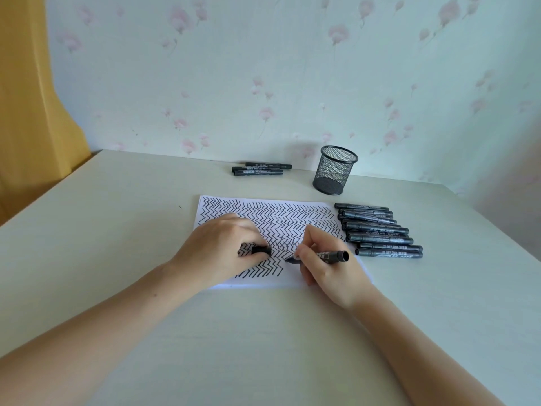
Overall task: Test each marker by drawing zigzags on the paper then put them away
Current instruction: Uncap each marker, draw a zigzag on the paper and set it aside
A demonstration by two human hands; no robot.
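A white sheet of paper [292, 212], nearly filled with rows of black zigzags, lies in the middle of the table. My right hand [328, 268] grips an uncapped black marker [330, 255] with its tip touching the paper's lower part. My left hand [216, 253] rests on the sheet and pinches the black cap [261, 249]. Several capped black markers [380, 230] lie in a row just right of the paper. Three more markers [260, 169] lie at the back by the wall. A black mesh pen cup [333, 170] stands tilted behind the paper.
The pale table [263, 332] ends at a flowered wall behind. A yellow curtain [29, 112] hangs at the far left. Bare tabletop stretches left of the paper and toward me.
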